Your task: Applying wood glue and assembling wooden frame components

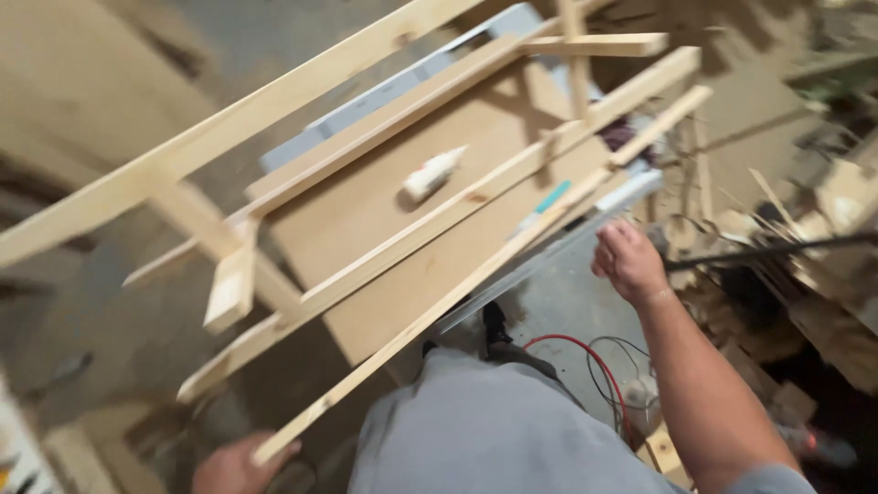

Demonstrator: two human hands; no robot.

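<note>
Biggest worry here is that long thin wood strip (457,293). The left hand (240,465) has its near end pinched down past the tabletop's near edge, grip clamped around the tip as far as I can tell through the blur, and the rest runs diagonally up along the right edge of the tabletop (384,210) toward the far right corner. Holding a long, skinny piece by one end gives loads of leverage, so I'd guess it could flex, swing off and knock into the other pale slats, or just snap at a knot.

The right hand (629,263) hangs off the right edge, fingers loosely curled and apart, holding nothing, near the strip but not touching it. If the strip slides, that hand isn't placed to catch it.

The glue bottle (433,172) lies on its side mid-tabletop between two slats, so a bump could roll it. There's also a red cable (585,352) looped on the floor right by the feet, plus a scrap wood pile (777,265) off to the right: trip risk.

The strip itself looks like pale raw softwood, straight, narrow, with a couple of small dark knots.
</note>
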